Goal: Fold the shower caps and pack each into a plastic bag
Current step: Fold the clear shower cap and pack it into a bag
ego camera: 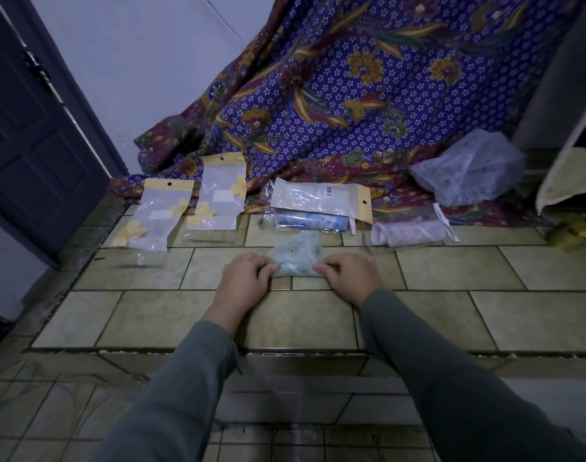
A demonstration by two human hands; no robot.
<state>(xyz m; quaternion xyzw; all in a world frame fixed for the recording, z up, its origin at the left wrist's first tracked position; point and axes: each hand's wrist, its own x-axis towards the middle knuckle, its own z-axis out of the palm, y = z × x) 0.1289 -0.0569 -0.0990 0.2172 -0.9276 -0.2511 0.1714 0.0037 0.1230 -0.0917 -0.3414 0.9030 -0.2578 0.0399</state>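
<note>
A person in grey sleeves kneels over a tiled floor (171, 315), both hands working a green-printed shower cap (295, 255) lying flat between them. The left hand (245, 278) and right hand (348, 276) each have curled fingers pinching a near corner of the thin, crinkled, translucent film, already narrowed to a rough wedge; the fold looks partly made, with bagging yet to come. Beyond it, a blue cap (310, 221) sits packed under a yellow-headed plastic bag (321, 200), and a pink cap (410, 232) lies rolled in clear wrap. Two flower-printed bags (158, 218) to the left appear unfilled. Farther right, a loose crumpled white cap (468, 168) rests on draped purple batik cloth (351, 95), apparently still awaiting its turn.
</note>
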